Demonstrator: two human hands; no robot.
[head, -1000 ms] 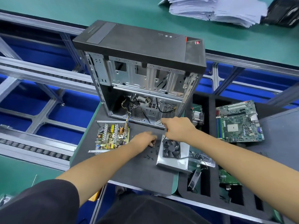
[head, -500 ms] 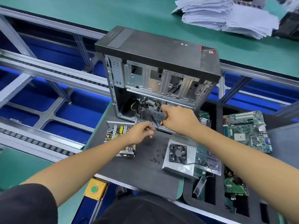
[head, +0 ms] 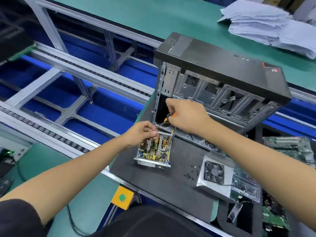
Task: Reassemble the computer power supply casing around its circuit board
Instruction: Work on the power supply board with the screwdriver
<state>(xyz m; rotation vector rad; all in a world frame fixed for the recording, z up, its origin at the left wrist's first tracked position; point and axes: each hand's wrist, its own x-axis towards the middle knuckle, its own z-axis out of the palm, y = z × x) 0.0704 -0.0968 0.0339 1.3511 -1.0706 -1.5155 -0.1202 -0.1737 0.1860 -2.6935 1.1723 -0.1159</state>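
Note:
The open power supply base [head: 154, 151], its circuit board showing, sits on the black mat [head: 171, 185] in front of the tower. My left hand [head: 142, 134] hovers over the base's far edge, fingertips pinching a small screw against a screwdriver tip. My right hand [head: 186, 115] grips the orange-handled screwdriver [head: 168, 118], its shaft angled down-left to those fingers. The silver casing cover with the fan [head: 214, 173] lies to the right on the mat. Several loose black screws [head: 191, 174] are scattered beside it.
An open black computer tower [head: 222, 79] stands just behind the hands. A motherboard [head: 290, 147] and other parts lie in a foam tray at right. A paper stack [head: 273, 28] rests on the far green bench. A yellow button box [head: 122, 197] is at the near edge.
My left hand left the loose screws and rose to the screwdriver tip with its fingers pinched. My right hand lifted the screwdriver toward the tower. The power supply base now sits turned on the mat.

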